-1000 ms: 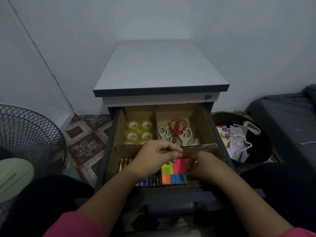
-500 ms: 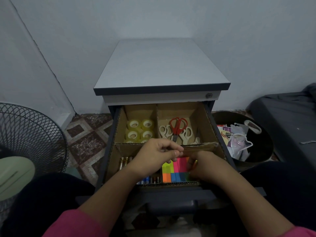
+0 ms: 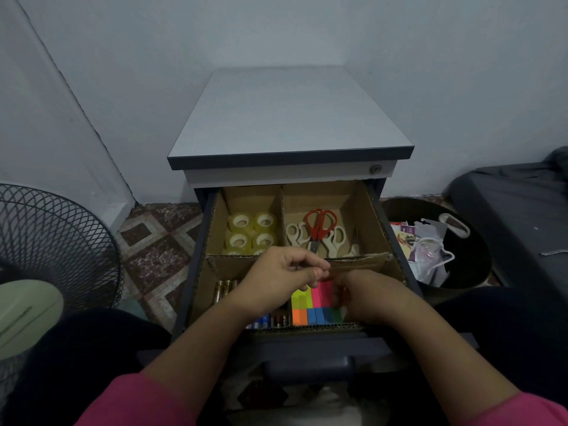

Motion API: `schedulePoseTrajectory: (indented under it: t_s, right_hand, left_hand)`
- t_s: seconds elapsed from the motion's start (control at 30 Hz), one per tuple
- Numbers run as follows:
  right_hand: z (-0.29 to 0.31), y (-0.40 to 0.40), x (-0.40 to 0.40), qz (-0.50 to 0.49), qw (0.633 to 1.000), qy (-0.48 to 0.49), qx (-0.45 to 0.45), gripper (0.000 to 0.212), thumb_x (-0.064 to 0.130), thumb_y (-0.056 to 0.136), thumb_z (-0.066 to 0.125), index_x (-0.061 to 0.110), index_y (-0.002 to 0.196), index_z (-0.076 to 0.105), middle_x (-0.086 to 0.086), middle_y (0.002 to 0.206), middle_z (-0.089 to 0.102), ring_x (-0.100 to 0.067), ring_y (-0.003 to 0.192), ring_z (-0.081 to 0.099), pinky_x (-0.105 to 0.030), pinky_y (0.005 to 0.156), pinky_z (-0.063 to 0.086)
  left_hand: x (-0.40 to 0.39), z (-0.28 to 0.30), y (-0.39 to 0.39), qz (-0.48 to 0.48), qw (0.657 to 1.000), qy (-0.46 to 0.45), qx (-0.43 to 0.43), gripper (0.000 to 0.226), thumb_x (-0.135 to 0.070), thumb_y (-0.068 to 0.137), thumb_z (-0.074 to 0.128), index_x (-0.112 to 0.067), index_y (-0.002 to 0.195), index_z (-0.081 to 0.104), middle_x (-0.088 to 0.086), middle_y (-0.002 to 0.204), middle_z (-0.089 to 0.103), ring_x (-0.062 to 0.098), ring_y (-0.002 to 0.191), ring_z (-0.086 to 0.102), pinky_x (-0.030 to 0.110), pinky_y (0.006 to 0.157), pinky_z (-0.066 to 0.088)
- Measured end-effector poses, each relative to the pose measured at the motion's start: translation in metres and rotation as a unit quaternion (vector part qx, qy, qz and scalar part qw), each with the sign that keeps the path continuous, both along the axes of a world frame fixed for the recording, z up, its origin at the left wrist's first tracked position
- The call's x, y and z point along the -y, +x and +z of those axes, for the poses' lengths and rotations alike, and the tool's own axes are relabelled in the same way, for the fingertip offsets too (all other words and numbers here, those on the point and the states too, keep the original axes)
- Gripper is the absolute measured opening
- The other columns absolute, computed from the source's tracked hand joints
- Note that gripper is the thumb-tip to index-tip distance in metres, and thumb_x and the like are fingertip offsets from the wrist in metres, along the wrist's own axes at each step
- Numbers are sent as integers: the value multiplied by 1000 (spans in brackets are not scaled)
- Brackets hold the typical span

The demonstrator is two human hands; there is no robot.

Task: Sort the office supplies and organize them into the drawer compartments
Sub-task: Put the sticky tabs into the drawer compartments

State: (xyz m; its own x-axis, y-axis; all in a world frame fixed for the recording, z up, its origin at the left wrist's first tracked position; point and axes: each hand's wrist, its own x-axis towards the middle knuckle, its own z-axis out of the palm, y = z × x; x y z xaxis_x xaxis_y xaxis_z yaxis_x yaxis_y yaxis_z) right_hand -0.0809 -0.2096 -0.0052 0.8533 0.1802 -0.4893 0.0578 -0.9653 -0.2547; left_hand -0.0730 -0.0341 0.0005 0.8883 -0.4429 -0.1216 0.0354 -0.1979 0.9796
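Four cardboard compartments divide the open drawer [image 3: 396,241]: tape rolls [image 3: 250,232] at 11 o'clock, scissors [image 3: 318,229] at 1 o'clock, batteries [image 3: 224,289] at 7 o'clock, and bright sticky note pads [image 3: 313,304] at 5 o'clock, where both hands work. The left hand [image 3: 278,279] hovers over the centre divider with its fingers curled and thumb meeting fingertips, as if pinching something small, though what it holds I cannot tell. The right hand [image 3: 373,298] reaches down into the 5 o'clock compartment, fingers bent against the pads' right edge; whether it grips one is hidden by its own knuckles. Those pads look light and stiff as blocks, but loose top sheets would flex and peel, so I judge they are best taken by opposite side edges and slid flat into line. Beyond the drawer at 3 o'clock sits a dark bin [image 3: 470,269] of packaging.
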Motion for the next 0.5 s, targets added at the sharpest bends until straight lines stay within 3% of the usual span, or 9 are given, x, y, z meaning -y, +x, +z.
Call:
schedulePoseTrajectory:
  t_s: [0.3, 0.43, 0.5]
  right_hand:
    - [-1, 2, 4, -31, 999, 16, 0, 19, 24, 76, 71, 33, 74, 54, 11, 85, 60, -13, 85, 61, -32, 80, 54]
    - [3, 4, 11, -98, 993, -24, 60, 10, 15, 86, 60, 23, 91, 64, 0, 98, 63, -17, 93, 61, -34, 86, 53]
    - [-1, 2, 13, -113, 986, -60, 105, 16, 12, 88, 54, 17, 97, 65, -3, 97, 63, -20, 90, 62, -35, 83, 54]
  left_hand:
    - [-1, 0, 0, 0, 1000, 1, 4, 17, -1, 90, 60, -13, 97, 70, 1, 94, 73, 2, 74, 65, 14, 65, 48]
    - [-1, 1, 0, -5, 1000, 7, 9, 17, -3, 90, 60, -17, 95, 70, -1, 93, 74, 3, 77, 66, 14, 67, 48]
    - [-1, 1, 1, -7, 1000, 9, 8, 18, -4, 90, 60, -18, 95, 70, -3, 93, 74, 2, 77, 65, 14, 67, 48]
